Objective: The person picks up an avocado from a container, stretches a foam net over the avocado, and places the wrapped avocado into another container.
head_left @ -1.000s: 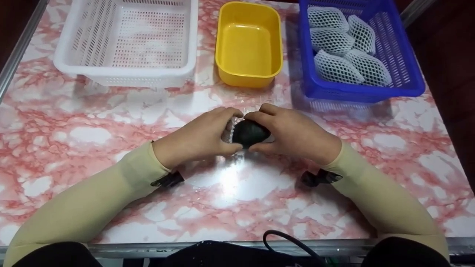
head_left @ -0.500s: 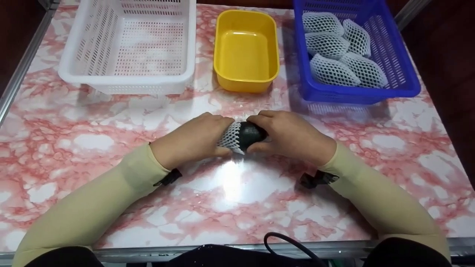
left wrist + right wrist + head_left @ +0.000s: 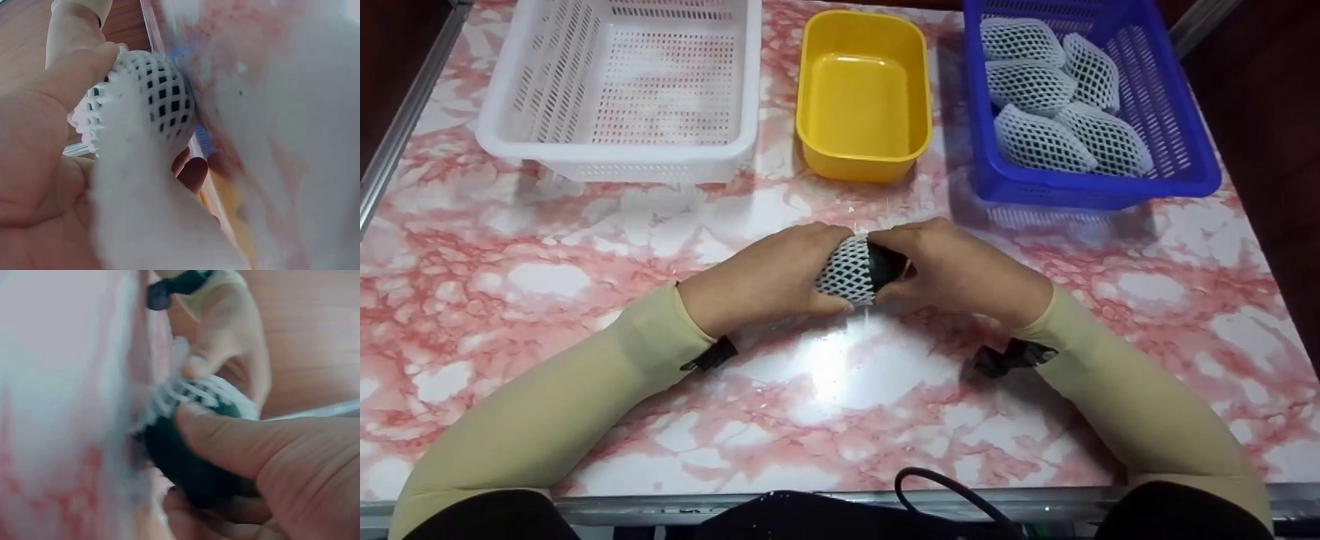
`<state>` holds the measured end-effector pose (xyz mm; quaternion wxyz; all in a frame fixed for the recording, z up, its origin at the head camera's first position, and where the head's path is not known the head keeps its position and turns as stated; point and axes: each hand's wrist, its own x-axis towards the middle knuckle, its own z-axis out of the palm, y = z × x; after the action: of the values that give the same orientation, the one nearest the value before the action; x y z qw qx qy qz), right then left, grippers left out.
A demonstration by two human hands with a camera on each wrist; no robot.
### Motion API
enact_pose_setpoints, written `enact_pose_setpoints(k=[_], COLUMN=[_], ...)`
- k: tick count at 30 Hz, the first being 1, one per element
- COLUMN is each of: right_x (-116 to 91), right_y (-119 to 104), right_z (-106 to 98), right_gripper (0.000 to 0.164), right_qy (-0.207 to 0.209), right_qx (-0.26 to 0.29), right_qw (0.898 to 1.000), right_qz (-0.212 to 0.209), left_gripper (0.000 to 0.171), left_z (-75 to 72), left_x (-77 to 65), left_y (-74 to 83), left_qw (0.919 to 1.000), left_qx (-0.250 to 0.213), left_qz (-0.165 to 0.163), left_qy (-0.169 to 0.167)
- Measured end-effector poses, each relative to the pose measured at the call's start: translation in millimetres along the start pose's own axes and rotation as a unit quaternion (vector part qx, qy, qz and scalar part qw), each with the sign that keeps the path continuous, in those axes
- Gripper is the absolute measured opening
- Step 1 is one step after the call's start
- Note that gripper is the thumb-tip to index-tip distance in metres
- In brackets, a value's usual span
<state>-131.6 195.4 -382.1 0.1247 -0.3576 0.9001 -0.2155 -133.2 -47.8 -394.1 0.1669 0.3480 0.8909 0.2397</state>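
Note:
A dark green, smooth avocado [image 3: 191,450] is partly inside a white foam net sleeve [image 3: 846,271], low over the table in the middle of the head view. My left hand [image 3: 769,274] grips the sleeve around the covered end, thumb in front and fingers behind. A loose tail of the netting [image 3: 140,202] trails across the palm in the left wrist view. From the other side, my right hand [image 3: 960,270] holds the bare end of the avocado between thumb and fingers. The right thumb [image 3: 219,436] lies on the dark skin close to the sleeve's edge. My palms hide both ends.
Behind the hands stand a white perforated basket [image 3: 619,152], a yellow tub [image 3: 864,166] and a blue basket [image 3: 1099,187] with several net-wrapped fruits [image 3: 1039,139]. The table [image 3: 510,360] is red-and-white marbled. A black cable [image 3: 945,480] loops at the front edge.
The foam net has come rightward over the avocado, from barely showing at its left side to covering much of it. Both hands stay close together around it. The head view shifted slightly.

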Motion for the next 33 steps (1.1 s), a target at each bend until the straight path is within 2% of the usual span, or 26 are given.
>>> enact_pose_setpoints(k=[4, 6, 8, 12, 16, 26, 30, 33], right_x=[-1, -2, -3, -3, -3, -6, -7, -8], right_y=[3, 3, 3, 1, -2, -4, -2, 2], right_z=[-7, -9, -9, -7, -5, -6, -10, -12], right_gripper=[0.032, 0.026, 0.024, 0.024, 0.026, 0.028, 0.026, 0.026], right_qy=[-0.036, -0.044, -0.045, -0.037, -0.023, 0.004, 0.001, -0.017], right_qx=[-0.004, -0.014, -0.023, -0.031, -0.044, -0.078, -0.064, -0.061], right_qw=[0.999, 0.999, 0.998, 0.998, 0.999, 0.997, 0.998, 0.998], right_qz=[0.022, 0.027, 0.031, 0.029, 0.021, -0.005, 0.0, 0.007], left_gripper=[0.105, 0.105, 0.095, 0.066, 0.056, 0.074, 0.078, 0.09], left_z=[-6.0, -9.1, -10.5, -7.7, -3.3, 4.4, 6.5, 3.9], left_x=[-4.9, -8.1, -10.1, -10.5, -8.8, 1.2, 2.7, 0.4], left_y=[-2.3, -3.7, -4.5, -3.9, -2.4, 3.5, 3.1, 1.8], left_qw=[0.999, 0.9979, 0.9976, 0.9989, 0.9995, 0.9999, 0.9997, 0.9998], left_qx=[0.034, 0.054, 0.061, 0.045, 0.031, 0.004, -0.004, 0.009], left_qz=[-0.019, -0.024, -0.023, -0.009, -0.002, 0.011, 0.023, 0.014], left_qy=[-0.021, -0.025, -0.023, -0.008, 0.007, 0.009, 0.01, -0.006])
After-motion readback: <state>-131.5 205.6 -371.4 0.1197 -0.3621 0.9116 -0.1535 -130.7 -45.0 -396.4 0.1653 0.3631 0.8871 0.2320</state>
